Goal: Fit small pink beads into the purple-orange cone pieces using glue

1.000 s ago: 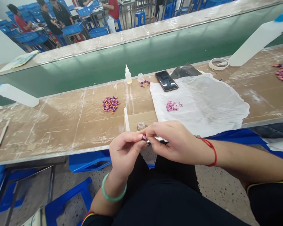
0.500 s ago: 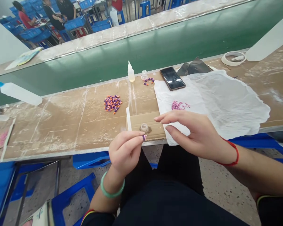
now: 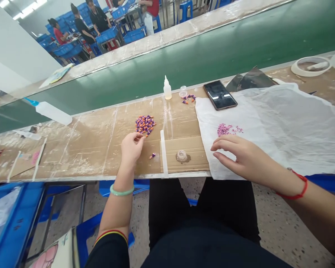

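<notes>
My left hand (image 3: 131, 148) reaches to the near edge of a pile of small purple-and-orange pieces (image 3: 145, 124). Its thumb and fingertips are pinched together beside the pile; what is between them, if anything, is too small to tell. One loose purple-and-orange piece (image 3: 152, 156) lies on the table nearer to me. My right hand (image 3: 237, 153) hovers over the white cloth (image 3: 270, 123), thumb and fingers apart, holding nothing. Just beyond its fingers is a scatter of tiny pink beads (image 3: 225, 129). Between my hands, a small clear round dish (image 3: 181, 156) sits on a cardboard piece (image 3: 197, 149).
Farther back stand a small dropper bottle (image 3: 167, 88) and a clear little jar (image 3: 183, 91), with several purple-and-orange pieces (image 3: 190, 97) near it. A phone (image 3: 220, 95) lies on the cloth's edge. A tape roll (image 3: 311, 67) is at right, a larger squeeze bottle (image 3: 54, 112) at left.
My left hand has moved left and away from me to the pile; the piece it pinched now lies on the table. My right hand has shifted slightly right relative to the dish. The view has turned left.
</notes>
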{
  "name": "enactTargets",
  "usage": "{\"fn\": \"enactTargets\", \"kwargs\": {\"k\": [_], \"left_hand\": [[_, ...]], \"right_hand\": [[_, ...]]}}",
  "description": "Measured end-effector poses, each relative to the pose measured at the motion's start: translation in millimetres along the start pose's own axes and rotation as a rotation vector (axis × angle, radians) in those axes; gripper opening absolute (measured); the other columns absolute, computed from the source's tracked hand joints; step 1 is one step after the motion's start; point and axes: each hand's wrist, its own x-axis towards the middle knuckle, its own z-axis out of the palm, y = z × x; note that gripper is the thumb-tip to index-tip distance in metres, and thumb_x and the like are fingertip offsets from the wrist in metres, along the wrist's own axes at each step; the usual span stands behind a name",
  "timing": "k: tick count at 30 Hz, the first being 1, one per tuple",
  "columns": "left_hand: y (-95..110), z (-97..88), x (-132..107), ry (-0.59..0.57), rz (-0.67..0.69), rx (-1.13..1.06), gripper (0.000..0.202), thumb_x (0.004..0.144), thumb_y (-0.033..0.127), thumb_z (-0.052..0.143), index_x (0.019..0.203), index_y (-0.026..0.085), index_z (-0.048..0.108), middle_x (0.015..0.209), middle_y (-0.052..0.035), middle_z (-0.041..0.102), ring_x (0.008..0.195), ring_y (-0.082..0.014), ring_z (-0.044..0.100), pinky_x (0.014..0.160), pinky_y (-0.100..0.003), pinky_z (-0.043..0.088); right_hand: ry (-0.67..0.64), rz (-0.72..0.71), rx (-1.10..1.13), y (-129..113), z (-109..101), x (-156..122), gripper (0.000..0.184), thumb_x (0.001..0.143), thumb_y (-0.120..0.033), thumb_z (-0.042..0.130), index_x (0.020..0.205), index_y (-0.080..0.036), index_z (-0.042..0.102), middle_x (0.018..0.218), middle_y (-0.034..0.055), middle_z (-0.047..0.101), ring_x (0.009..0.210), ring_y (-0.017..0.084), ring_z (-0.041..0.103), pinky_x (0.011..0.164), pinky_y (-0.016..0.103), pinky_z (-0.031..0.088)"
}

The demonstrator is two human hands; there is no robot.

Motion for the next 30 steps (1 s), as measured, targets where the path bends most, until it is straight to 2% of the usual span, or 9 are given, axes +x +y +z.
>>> {"fn": "enactTargets", "kwargs": {"k": [5, 9, 13, 17, 20, 26, 30], "left_hand": [[5.8, 12.6, 25.7, -0.065, 0.044, 0.123, 0.004, 0.079, 0.020, 0.068, 0.083, 0.018, 0.067, 0.088, -0.0059, 0.071, 0.083, -0.0214, 0.064, 0.081, -0.033, 0.049], [9.6, 21.5, 30.8, -0.083, 0.066, 0.211, 0.005, 0.083, 0.020, 0.064, 0.085, 0.018, 0.067, 0.095, -0.0092, 0.072, 0.094, -0.0251, 0.065, 0.085, -0.035, 0.049], [13.9, 25.7, 30.7, -0.082, 0.085, 0.269, 0.011, 0.088, 0.019, 0.055, 0.088, 0.017, 0.066, 0.101, -0.0132, 0.070, 0.101, -0.0285, 0.064, 0.091, -0.039, 0.048], [12.8, 26.0, 30.1, -0.076, 0.115, 0.295, 0.017, 0.091, 0.020, 0.047, 0.084, 0.017, 0.062, 0.100, -0.0172, 0.068, 0.105, -0.0340, 0.062, 0.094, -0.045, 0.047], [4.7, 26.1, 31.9, -0.090, 0.176, 0.353, 0.015, 0.090, 0.025, 0.049, 0.085, 0.018, 0.061, 0.102, -0.0160, 0.067, 0.103, -0.0337, 0.062, 0.089, -0.043, 0.048], [-3.8, 29.5, 36.5, -0.107, 0.252, 0.432, 0.020, 0.093, 0.028, 0.045, 0.092, 0.017, 0.062, 0.104, -0.0156, 0.066, 0.100, -0.0321, 0.063, 0.085, -0.041, 0.049], [0.2, 30.8, 35.3, -0.083, 0.256, 0.503, 0.024, 0.095, 0.027, 0.039, 0.092, 0.017, 0.060, 0.103, -0.0171, 0.067, 0.099, -0.0322, 0.064, 0.082, -0.040, 0.048]], "right_hand": [[-0.008, 0.014, -0.009, 1.4, -0.3, -2.2, 0.012, 0.099, -0.023, 0.049, 0.094, -0.020, 0.060, 0.096, 0.0108, 0.068, 0.091, 0.026, 0.065, 0.078, 0.041, 0.050], [-0.001, 0.030, -0.020, 2.7, -3.0, -4.6, 0.012, 0.098, -0.022, 0.049, 0.094, -0.019, 0.060, 0.094, 0.0103, 0.068, 0.090, 0.026, 0.064, 0.078, 0.040, 0.049], [0.075, 0.068, -0.036, 4.7, -11.3, -5.5, 0.013, 0.096, -0.022, 0.051, 0.090, -0.019, 0.061, 0.088, 0.0079, 0.068, 0.084, 0.023, 0.062, 0.075, 0.037, 0.048], [0.170, 0.182, -0.065, 16.2, -22.5, -7.3, 0.013, 0.094, -0.020, 0.052, 0.086, -0.019, 0.061, 0.085, 0.0061, 0.067, 0.081, 0.021, 0.061, 0.075, 0.035, 0.046], [0.175, 0.291, -0.079, 30.2, -26.6, -9.5, 0.012, 0.092, -0.020, 0.052, 0.085, -0.019, 0.062, 0.084, 0.0057, 0.066, 0.080, 0.020, 0.060, 0.074, 0.035, 0.045], [0.034, 0.362, -0.094, 49.8, -11.0, -3.2, 0.010, 0.084, -0.010, 0.058, 0.079, -0.017, 0.063, 0.085, 0.0063, 0.069, 0.085, 0.021, 0.059, 0.081, 0.035, 0.044], [0.022, 0.387, -0.129, 56.1, 5.7, 5.6, 0.009, 0.081, -0.009, 0.062, 0.076, -0.017, 0.064, 0.087, 0.0080, 0.070, 0.087, 0.023, 0.056, 0.086, 0.037, 0.043]]}}
